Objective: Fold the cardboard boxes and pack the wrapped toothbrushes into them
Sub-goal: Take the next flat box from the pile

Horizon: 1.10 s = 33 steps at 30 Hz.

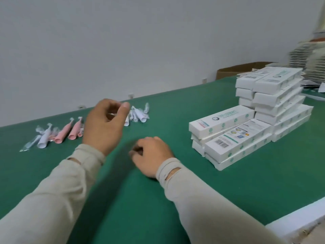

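Note:
Wrapped toothbrushes lie on the green table in two loose groups: pink and white ones at the left, and white ones further back. My left hand hovers between the two groups with thumb and fingers loosely curled, and I see nothing held in it. My right hand rests on the table near the middle, fingers curled under and apparently holding nothing; it is blurred. Folded white boxes are stacked at the right, with a taller stack behind them.
Piles of flat unfolded boxes stand at the far right corner. An open brown carton sits behind the table's back edge. A white ledge borders the table at the lower right. A grey wall runs behind.

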Each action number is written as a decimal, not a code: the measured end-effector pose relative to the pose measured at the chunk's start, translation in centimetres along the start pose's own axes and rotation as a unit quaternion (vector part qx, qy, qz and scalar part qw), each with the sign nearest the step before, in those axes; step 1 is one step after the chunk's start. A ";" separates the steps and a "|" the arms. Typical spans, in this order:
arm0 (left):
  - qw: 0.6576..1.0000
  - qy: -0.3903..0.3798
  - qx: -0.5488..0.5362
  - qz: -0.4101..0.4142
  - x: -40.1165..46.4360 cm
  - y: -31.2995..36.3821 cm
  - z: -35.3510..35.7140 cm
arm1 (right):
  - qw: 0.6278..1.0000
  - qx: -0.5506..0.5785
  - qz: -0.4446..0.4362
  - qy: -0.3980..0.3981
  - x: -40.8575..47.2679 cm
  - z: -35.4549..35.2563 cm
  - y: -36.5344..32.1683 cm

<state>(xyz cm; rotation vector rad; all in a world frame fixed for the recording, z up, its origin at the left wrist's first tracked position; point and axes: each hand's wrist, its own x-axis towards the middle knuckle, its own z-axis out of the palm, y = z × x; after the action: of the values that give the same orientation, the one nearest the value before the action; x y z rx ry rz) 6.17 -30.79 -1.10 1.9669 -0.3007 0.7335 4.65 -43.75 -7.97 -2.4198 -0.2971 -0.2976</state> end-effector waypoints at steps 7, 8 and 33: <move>0.948 -0.054 0.275 -0.152 -5.7 -11.3 -12.5 | 0.999 -0.018 -0.017 -0.029 -0.1 0.6 -0.1; 0.928 -0.090 0.326 -0.156 -6.3 -11.9 -13.6 | 0.999 -0.030 -0.025 -0.030 -0.3 0.7 -0.2; 0.688 0.028 0.644 -0.334 -7.5 -17.5 -37.1 | 0.971 -0.099 -0.170 -0.135 -0.2 9.7 -10.7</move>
<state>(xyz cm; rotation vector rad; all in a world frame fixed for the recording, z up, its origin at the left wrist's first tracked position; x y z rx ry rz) -4.70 9.24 -5.54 2.9966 1.3036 0.4873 2.70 -29.50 -8.88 -2.6017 -0.8453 -0.1515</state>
